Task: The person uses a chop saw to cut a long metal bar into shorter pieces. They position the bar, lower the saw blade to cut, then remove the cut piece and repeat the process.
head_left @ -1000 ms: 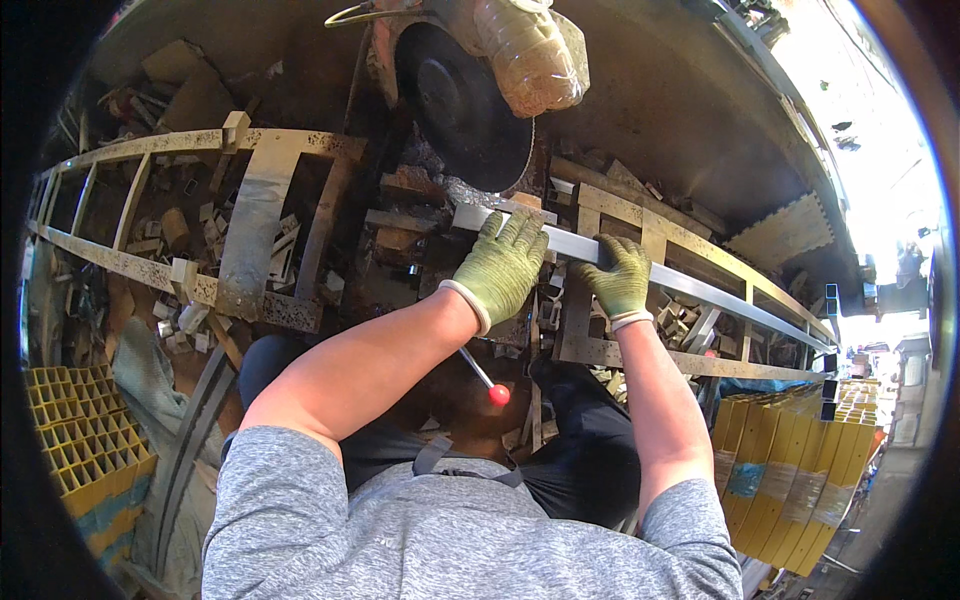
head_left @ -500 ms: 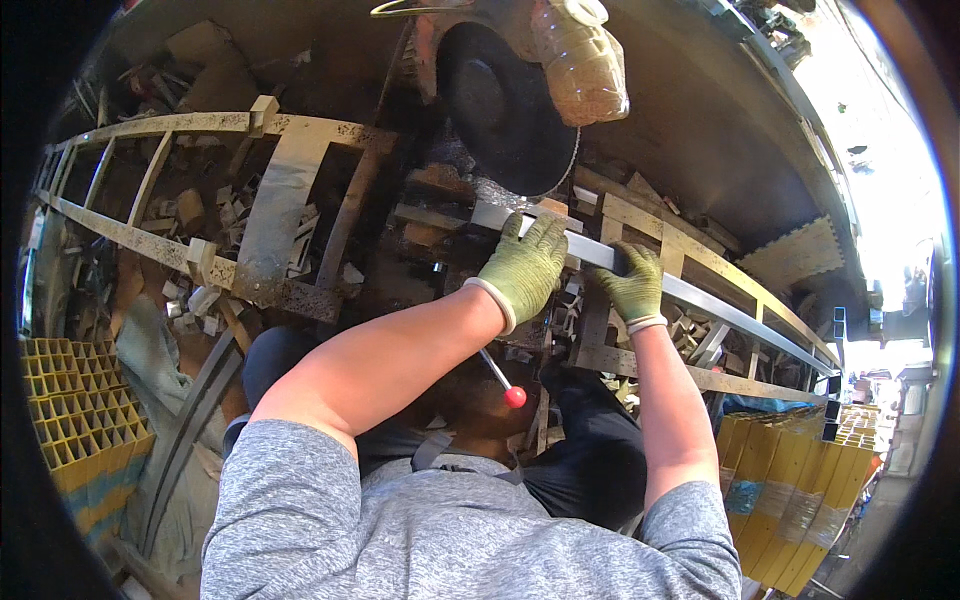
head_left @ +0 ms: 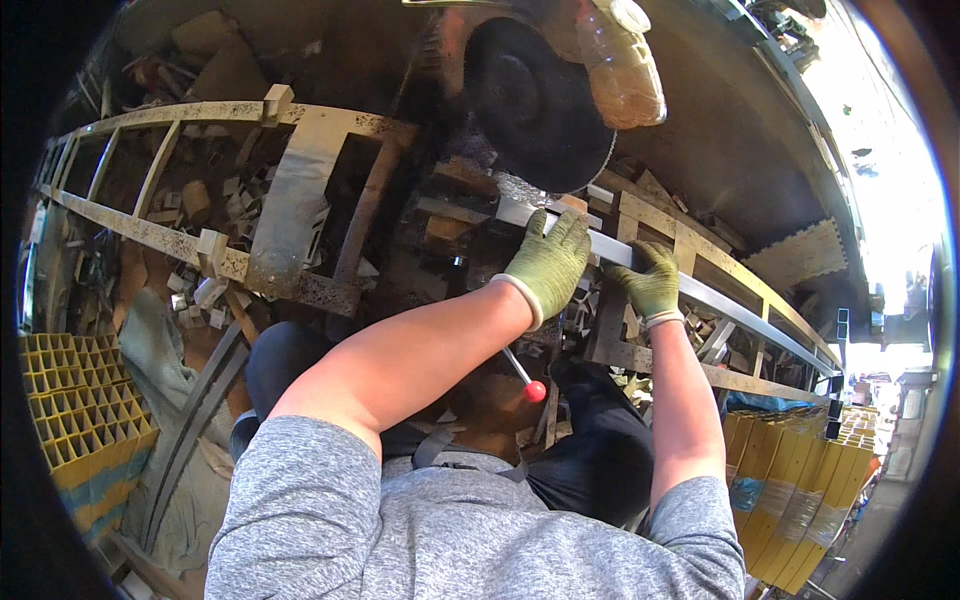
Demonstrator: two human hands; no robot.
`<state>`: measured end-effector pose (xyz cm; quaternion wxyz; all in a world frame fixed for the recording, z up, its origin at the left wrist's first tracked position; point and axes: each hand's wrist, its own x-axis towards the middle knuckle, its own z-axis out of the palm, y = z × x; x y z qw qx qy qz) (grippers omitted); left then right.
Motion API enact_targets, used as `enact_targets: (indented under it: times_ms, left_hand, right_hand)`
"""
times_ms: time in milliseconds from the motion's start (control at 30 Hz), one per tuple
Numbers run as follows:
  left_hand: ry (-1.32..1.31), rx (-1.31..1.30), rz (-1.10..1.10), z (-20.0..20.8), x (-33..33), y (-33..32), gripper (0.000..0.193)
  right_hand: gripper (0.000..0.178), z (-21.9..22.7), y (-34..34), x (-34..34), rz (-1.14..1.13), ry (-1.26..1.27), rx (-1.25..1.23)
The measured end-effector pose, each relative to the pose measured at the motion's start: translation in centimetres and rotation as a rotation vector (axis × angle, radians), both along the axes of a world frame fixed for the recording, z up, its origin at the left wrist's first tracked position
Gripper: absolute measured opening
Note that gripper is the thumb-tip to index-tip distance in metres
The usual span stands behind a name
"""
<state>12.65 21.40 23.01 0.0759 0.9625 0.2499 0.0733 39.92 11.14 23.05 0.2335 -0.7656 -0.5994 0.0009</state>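
Note:
A long silver metal bar runs from just below a large dark circular saw blade out to the right. My left hand, in a green work glove, grips the bar near its left end, close below the blade's toothed edge. Farther right along the bar, my right hand, gloved alike, is closed over it with the thumb on the near side. Part of the fingers of both hands is hidden behind the bar. Below my left wrist, a lever with a red ball knob sticks out; no hand touches it.
A clear plastic bottle hangs beside the blade. Slatted metal racks extend left and right, with many offcuts beneath. Stacks of yellow square tubes stand at left and right.
The whole view has shifted, so the scene sits farther right in the picture. Both hands stay on the bar, with little visible movement along it.

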Motion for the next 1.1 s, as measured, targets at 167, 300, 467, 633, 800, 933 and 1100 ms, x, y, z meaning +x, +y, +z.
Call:
enact_targets:
  times_ms: [167, 300, 467, 633, 800, 933, 1100]
  left_hand:
    - [0.035, -0.044, 0.009, 0.8, 0.0, 0.1, 0.068]
    - [0.033, -0.058, -0.003, 1.1, -0.1, 0.2, 0.068]
    - [0.034, -0.051, 0.009, 1.6, -0.2, 0.4, 0.069]
    - [0.005, -0.022, -0.005, 1.5, -0.2, 0.4, 0.070]
    - [0.134, -0.053, -0.010, 2.1, -0.4, 0.5, 0.077]
    - [-0.354, -0.076, -0.013, 4.6, -6.0, -1.1, 0.066]
    - [-0.621, -0.325, 0.261, 3.6, -21.6, -5.7, 0.047]
  right_hand:
    - [0.067, 0.0, 0.0, -0.1, -0.018, 0.050, -0.013]
    - [0.061, 0.2, 0.4, -0.2, -0.040, 0.039, -0.092]
    - [0.059, 1.9, 0.4, -0.8, -0.035, 0.120, -0.139]
    - [0.056, 3.6, 0.3, -2.6, -0.103, 0.389, -0.184]
    - [0.054, 4.5, 2.3, -3.9, -0.126, 0.314, -0.321]
    - [0.058, 6.0, 3.1, -3.9, -0.148, 0.314, -0.466]
    - [0.064, 7.6, 3.2, -4.2, -0.177, 0.312, -0.528]
